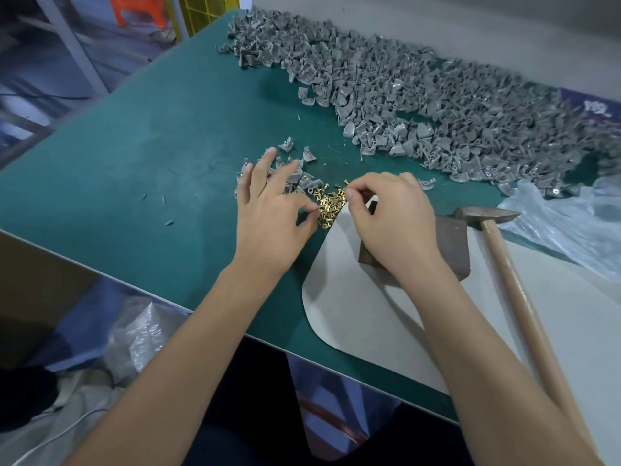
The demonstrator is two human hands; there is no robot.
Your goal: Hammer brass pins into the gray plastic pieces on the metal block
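Both hands are down at the little heap of brass pins (pixel 328 207) on the green table mat (pixel 161 156). The left hand (pixel 272 216) has thumb and forefinger pinched together right at the heap's left edge, other fingers fanned out over a small cluster of gray plastic pieces (pixel 295 169) just beyond it. Can't really tell if there's a pin between those fingertips, too small and blurry. The right hand (pixel 393 216) is curled up with thumb and forefinger pressed together at the heap's right edge, and again the pinch is closed but what's in it isn't clear.

Directly under and behind the right hand sits the metal block (pixel 448 243), dark and brownish, mostly hidden by the hand and wrist. It rests on a light gray sheet (pixel 366 311) that curves out under the right forearm. Just to the right of that hand, the hammer (pixel 497 243) lies flat, head touching the block's far corner, wooden handle running back along the forearm.

Well beyond both hands there's a huge pile of gray parts (pixel 420 95) stretched along the far side of the table. Clear plastic bag (pixel 571 223) off past the hammer head.
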